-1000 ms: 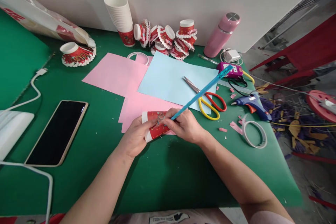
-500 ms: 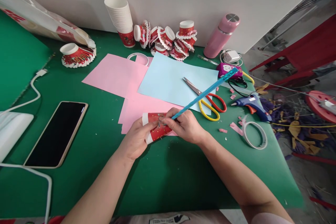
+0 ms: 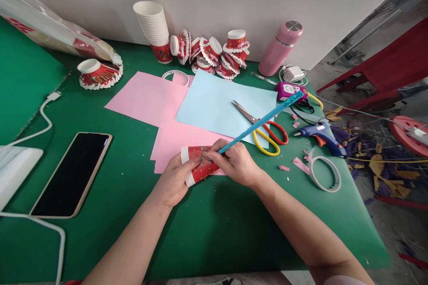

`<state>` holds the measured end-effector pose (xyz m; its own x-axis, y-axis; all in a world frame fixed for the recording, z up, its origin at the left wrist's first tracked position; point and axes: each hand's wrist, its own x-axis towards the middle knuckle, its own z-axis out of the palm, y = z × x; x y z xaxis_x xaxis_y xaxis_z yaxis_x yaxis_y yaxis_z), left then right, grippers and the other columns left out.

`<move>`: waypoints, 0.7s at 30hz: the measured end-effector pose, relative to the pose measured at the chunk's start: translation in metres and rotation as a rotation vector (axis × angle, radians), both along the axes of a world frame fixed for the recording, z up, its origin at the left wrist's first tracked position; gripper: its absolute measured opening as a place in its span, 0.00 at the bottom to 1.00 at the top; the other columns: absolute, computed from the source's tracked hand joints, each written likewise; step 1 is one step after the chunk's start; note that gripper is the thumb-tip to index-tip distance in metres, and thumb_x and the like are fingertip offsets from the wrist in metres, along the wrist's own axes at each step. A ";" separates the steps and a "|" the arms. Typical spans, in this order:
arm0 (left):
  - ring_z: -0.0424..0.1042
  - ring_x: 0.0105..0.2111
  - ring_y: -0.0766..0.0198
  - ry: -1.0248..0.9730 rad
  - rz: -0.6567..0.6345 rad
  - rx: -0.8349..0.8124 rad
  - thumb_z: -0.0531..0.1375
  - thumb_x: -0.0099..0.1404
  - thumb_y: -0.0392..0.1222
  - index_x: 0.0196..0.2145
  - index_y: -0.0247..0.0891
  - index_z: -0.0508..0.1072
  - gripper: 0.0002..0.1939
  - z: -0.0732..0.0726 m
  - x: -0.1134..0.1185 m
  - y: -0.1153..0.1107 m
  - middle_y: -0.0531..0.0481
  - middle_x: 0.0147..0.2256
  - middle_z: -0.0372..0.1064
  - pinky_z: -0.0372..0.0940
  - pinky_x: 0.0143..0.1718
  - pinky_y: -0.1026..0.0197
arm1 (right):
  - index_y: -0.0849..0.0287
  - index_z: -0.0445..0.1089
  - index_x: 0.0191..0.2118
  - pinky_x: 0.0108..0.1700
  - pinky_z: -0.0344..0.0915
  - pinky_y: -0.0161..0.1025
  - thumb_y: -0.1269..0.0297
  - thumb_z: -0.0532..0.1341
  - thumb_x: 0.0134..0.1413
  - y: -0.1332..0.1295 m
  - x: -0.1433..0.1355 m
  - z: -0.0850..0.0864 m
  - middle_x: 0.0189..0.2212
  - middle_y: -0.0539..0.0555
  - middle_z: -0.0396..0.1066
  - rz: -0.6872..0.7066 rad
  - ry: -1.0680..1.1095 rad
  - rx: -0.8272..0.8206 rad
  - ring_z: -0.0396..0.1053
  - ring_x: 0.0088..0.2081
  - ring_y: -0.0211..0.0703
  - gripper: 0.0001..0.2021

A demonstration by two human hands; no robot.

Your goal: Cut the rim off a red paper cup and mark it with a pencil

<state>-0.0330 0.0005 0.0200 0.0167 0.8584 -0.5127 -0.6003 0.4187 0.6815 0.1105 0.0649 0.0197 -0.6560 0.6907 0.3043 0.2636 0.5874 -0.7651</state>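
A red patterned paper cup [image 3: 198,175] with white ends lies on its side between my hands, over the near edge of the pink paper [image 3: 174,142]. My left hand [image 3: 175,180] is closed around its left end, thumb on top. Closed on a long thin blue stick [image 3: 259,122] with a shiny patterned far end, my right hand [image 3: 238,164] meets the cup's right part. The stick slants up to the right, its lower end hidden at my fingers. Beneath it lie scissors [image 3: 249,113] with red and yellow handles, resting on a light blue sheet [image 3: 214,100].
Cut, fringed paper cups [image 3: 211,49] and a cup stack [image 3: 152,22] line the wall beside a pink flask [image 3: 281,49]. A glue gun [image 3: 319,136], tape roll [image 3: 324,173] and pink scraps lie right. A phone [image 3: 72,176] and white cable [image 3: 48,120] are left.
The whole view has shifted slightly, with things sitting a little lower in the picture. My hands keep nearly the same hold on the cup and stick.
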 end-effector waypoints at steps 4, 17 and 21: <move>0.74 0.33 0.60 0.013 -0.005 -0.001 0.65 0.51 0.41 0.36 0.33 0.75 0.14 -0.001 0.000 0.000 0.46 0.32 0.76 0.68 0.35 0.60 | 0.61 0.67 0.28 0.27 0.61 0.30 0.62 0.52 0.60 0.000 0.000 0.001 0.26 0.53 0.71 -0.014 -0.014 -0.003 0.67 0.24 0.34 0.13; 0.73 0.33 0.60 0.032 0.004 -0.002 0.65 0.51 0.42 0.36 0.33 0.75 0.14 -0.001 0.001 0.000 0.46 0.32 0.75 0.67 0.34 0.61 | 0.61 0.66 0.27 0.26 0.60 0.30 0.64 0.54 0.59 -0.002 -0.002 0.000 0.25 0.52 0.70 -0.065 -0.003 -0.015 0.66 0.23 0.34 0.11; 0.73 0.34 0.60 0.041 -0.014 0.006 0.64 0.52 0.42 0.36 0.33 0.75 0.14 -0.001 0.001 -0.001 0.45 0.32 0.75 0.67 0.35 0.60 | 0.60 0.66 0.27 0.26 0.59 0.29 0.63 0.53 0.59 -0.003 -0.003 -0.001 0.24 0.51 0.69 -0.080 0.002 -0.018 0.65 0.23 0.33 0.12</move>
